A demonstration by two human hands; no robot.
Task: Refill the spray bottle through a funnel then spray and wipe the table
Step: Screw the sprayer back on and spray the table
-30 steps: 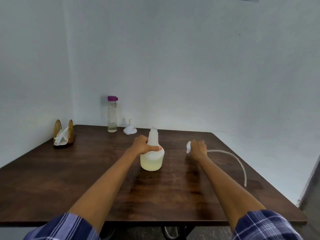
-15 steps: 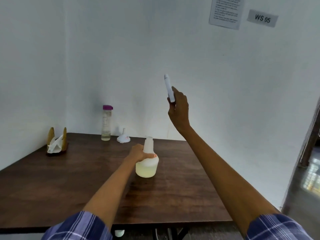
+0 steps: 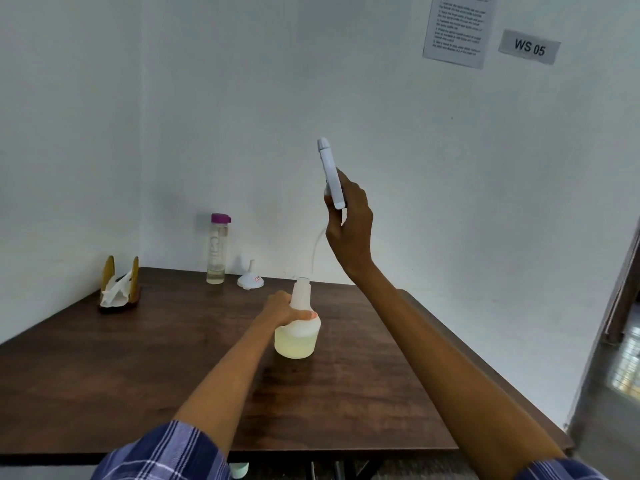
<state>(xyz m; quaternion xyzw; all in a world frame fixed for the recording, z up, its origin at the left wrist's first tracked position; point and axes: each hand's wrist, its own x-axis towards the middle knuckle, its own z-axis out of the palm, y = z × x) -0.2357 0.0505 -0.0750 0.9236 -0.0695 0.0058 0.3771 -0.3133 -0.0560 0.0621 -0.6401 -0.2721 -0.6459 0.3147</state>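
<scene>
A napkin holder [image 3: 119,285], a purple-capped bottle [image 3: 217,251] and a white funnel [image 3: 250,279] line the table's [image 3: 104,375] far edge at left. At centre, the left hand [image 3: 282,309] grips the spray bottle [image 3: 298,327]; upper centre, the right hand [image 3: 349,220] clasps the sprayer head [image 3: 330,173], its tube [image 3: 317,247] dangling.

Single head-worn wide-angle view, facing forward and slightly down across the brown table [image 3: 138,375] toward the far wall corner; forearms enter from the near edge.
</scene>
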